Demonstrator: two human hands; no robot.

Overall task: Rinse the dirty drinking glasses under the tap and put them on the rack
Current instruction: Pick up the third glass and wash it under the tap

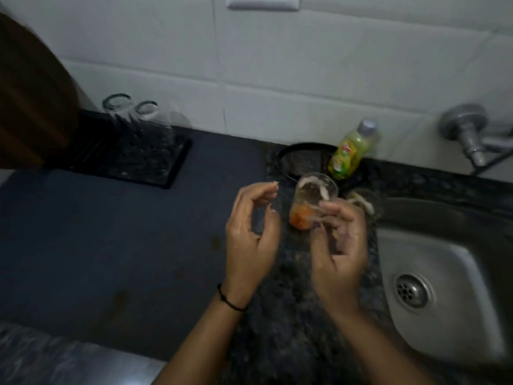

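Fingers of the right hand curl round a dirty glass holding orange residue, upright near the sink on the tabletop. Left hand hovers just beside it, fingers loosely curled, grasping nothing. 2 clean glasses stand inverted on the rack. Soap bottle stands behind.

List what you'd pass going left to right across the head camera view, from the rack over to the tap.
Black drying rack with upturned glasses → left hand → dirty glass with orange residue → right hand → sink drain → wall tap.
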